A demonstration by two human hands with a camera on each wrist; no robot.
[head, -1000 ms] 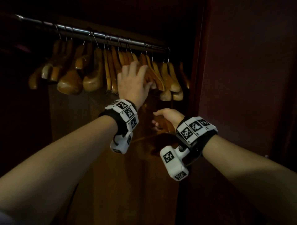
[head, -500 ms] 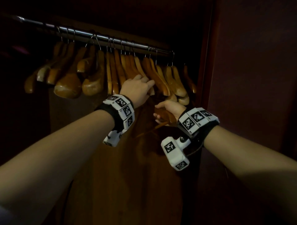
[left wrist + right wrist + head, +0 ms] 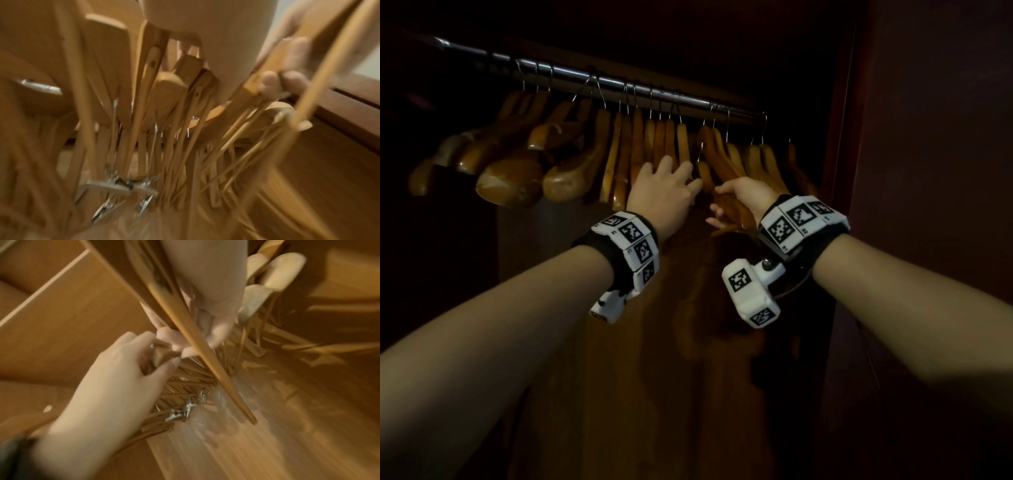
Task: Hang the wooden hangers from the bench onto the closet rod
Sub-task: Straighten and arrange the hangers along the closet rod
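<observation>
Below the closet rod (image 3: 619, 84), the right hand (image 3: 748, 198) curled round a wooden hanger (image 3: 732, 212) held low, its hook not yet on the rod. The left hand (image 3: 664, 192), fingers fairly straight, pressed against the hung hangers (image 3: 640, 147). Best, I judged, to widen that gap, then lift the hook clear over the rod before letting go.

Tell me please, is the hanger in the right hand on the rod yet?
Not yet: the right hand grips the hanger below the rod.
</observation>
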